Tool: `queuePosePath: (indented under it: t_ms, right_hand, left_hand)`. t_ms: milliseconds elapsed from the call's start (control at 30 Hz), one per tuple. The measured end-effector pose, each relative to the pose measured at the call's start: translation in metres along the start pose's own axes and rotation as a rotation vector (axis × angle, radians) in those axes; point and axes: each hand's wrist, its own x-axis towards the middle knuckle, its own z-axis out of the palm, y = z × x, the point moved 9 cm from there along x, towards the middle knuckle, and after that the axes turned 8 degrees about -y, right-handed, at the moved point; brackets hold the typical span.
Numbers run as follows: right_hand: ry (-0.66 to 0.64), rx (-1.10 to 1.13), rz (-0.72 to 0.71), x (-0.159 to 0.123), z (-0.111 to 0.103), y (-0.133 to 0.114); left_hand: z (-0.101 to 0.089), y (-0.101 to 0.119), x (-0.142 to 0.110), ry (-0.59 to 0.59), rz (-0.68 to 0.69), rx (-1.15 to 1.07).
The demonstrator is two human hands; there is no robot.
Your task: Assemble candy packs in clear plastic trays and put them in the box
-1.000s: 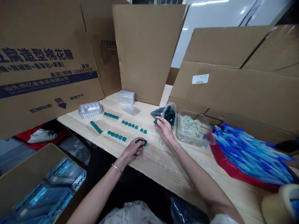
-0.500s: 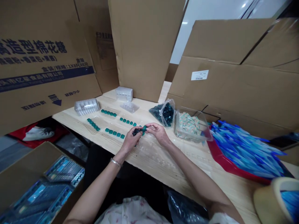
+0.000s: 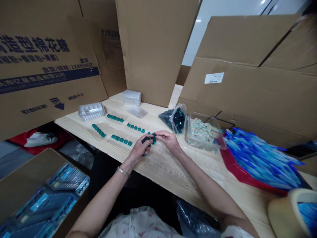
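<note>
My left hand [image 3: 139, 149] is curled shut on a small handful of dark green pieces [image 3: 147, 139] at the middle of the wooden table [image 3: 173, 168]. Touching it from the right, my right hand [image 3: 168, 140] pinches one green piece between its fingertips. Left of both hands lie several short rows of green pieces [image 3: 121, 139] in clear strip trays. Behind the right hand stands an open plastic bag of dark green pieces [image 3: 174, 119], with a clear tub of pale small items [image 3: 203, 133] beside it.
Big cardboard boxes [image 3: 153, 49] wall in the back and left. A red tray heaped with blue sticks [image 3: 260, 158] fills the right. Clear plastic cases [image 3: 91, 111] sit at the back left. A box of blue packs [image 3: 49, 198] stands low at the left.
My right hand left the bag of green pieces and came over to my left hand, where the two now meet. The view has shifted slightly.
</note>
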Motion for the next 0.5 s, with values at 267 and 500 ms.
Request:
queuePosePath:
  t_ms: [267,500]
  right_hand:
    - [0.047,-0.345,-0.059,0.014,-0.044,-0.018]
    - [-0.237,-0.638,-0.121,0.032,-0.021,0.028]
  left_hand:
    - [-0.019,0.004,-0.017,0.032,-0.036,-0.038]
    - [-0.035,-0.003,-0.029,0.061,-0.093,-0.087]
